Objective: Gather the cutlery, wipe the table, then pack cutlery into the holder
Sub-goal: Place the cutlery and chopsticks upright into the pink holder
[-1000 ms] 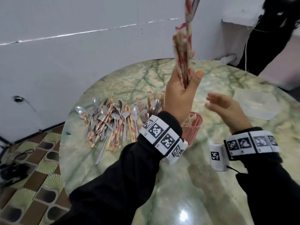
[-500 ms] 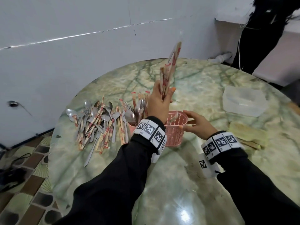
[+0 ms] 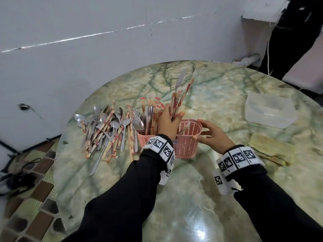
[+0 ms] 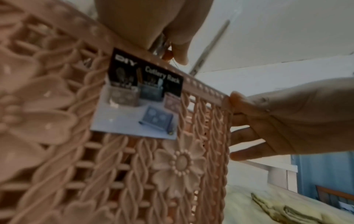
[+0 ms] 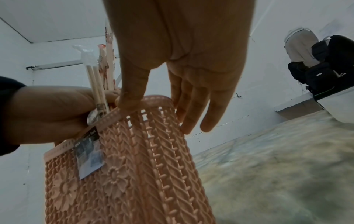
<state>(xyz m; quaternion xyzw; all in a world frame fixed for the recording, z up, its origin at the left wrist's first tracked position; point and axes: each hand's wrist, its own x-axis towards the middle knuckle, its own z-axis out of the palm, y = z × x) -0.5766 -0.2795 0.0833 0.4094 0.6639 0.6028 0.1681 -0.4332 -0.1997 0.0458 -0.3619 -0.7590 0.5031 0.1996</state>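
Observation:
A pink cutlery holder stands mid-table; its left compartment holds spoons, forks and wrapped chopsticks. My left hand grips a bundle of wrapped chopsticks upright, with a metal handle among them, just above the right compartment. My right hand holds the holder's right end, thumb on the near rim and fingers round the end wall. The left wrist view shows the holder's label and this grip. Loose cutlery and chopsticks lie piled left of the holder.
A clear plastic tub sits at the back right. A yellow-green cloth lies right of my right hand. The round marble table ends close to the white wall at left. A person in black stands beyond the far right edge.
My left hand has come down with the chopstick bundle from high up to just over the holder. My right hand moved in and took hold of the holder's right end.

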